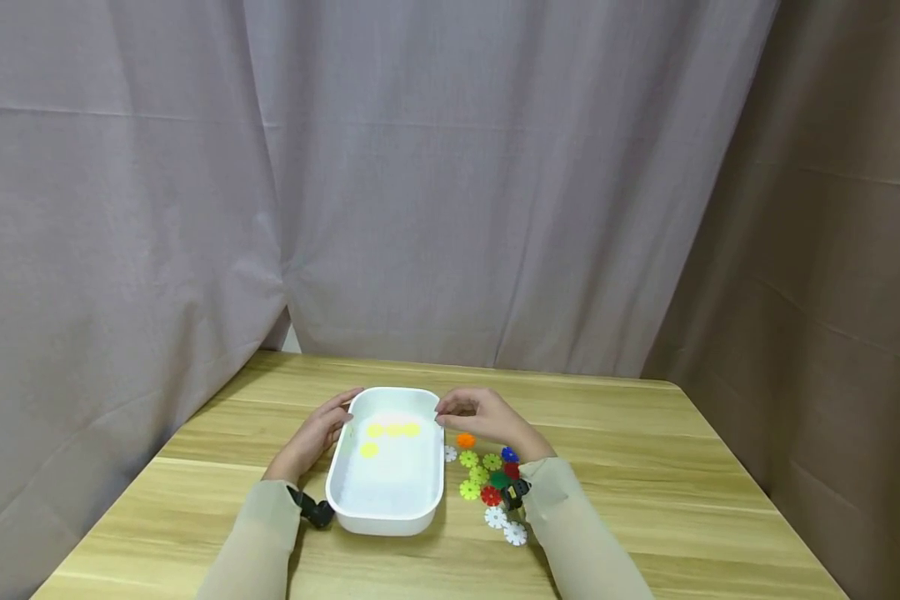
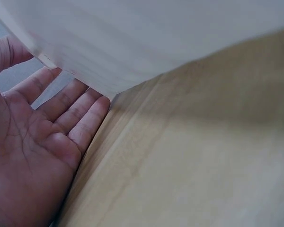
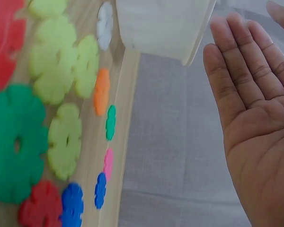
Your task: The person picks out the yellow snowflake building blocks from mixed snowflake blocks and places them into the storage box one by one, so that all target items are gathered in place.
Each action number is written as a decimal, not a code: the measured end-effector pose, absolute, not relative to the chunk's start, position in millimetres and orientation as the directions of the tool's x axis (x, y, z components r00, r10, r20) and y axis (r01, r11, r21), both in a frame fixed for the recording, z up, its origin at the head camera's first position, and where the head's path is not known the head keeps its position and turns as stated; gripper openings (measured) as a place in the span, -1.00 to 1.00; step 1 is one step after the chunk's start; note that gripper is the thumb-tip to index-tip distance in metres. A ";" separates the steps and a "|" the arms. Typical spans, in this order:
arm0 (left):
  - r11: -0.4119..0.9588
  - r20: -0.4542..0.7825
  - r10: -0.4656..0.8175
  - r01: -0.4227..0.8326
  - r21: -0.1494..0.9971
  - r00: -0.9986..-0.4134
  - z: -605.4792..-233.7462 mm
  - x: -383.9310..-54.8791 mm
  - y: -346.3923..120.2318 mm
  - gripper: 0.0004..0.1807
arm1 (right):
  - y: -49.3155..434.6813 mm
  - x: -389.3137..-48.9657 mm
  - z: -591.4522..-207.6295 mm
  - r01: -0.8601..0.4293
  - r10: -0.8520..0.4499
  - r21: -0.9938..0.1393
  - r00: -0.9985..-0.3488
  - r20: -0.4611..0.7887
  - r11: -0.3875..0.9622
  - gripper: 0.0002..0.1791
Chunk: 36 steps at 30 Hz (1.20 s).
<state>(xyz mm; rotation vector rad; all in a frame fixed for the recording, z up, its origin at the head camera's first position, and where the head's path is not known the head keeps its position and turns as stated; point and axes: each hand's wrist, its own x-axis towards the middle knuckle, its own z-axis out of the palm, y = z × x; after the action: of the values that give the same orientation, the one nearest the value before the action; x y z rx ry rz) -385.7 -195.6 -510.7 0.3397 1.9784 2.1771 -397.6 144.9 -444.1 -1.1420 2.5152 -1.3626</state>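
A white rectangular plastic tray (image 1: 385,526) stands on the table, with several yellow notched discs (image 1: 394,430) lying in its far half. At its left rim is my left hand (image 1: 321,435); the left wrist view shows its fingers extended, tips at the tray's outer wall (image 2: 132,42). My right hand (image 1: 487,415) is by the far right part of the rim. In the right wrist view its fingers (image 3: 248,71) are nearly straight, just off the tray's edge, palm bare.
Right of the tray, under and beside my right forearm, lie loose notched discs: orange (image 1: 466,440), yellow-green (image 1: 469,490), red (image 1: 491,496), white (image 1: 515,533) and blue (image 1: 509,454). A green disc (image 3: 16,142) is near the right wrist. Grey curtains (image 1: 450,208) hang behind the wooden table (image 1: 645,500).
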 end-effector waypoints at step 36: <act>-0.093 0.036 0.273 0.011 0.996 -0.961 -508.9 -388.0 -192.3 -0.35 | 202.6 -394.5 -471.1 -0.471 -0.669 -0.714 -0.743 0.005 0.518 -0.71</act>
<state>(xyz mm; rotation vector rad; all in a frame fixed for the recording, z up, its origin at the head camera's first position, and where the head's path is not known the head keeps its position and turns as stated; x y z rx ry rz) -388.0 -192.3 -508.9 0.3160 1.9854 2.1758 -394.5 202.6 -471.1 -0.9582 2.4908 -1.0486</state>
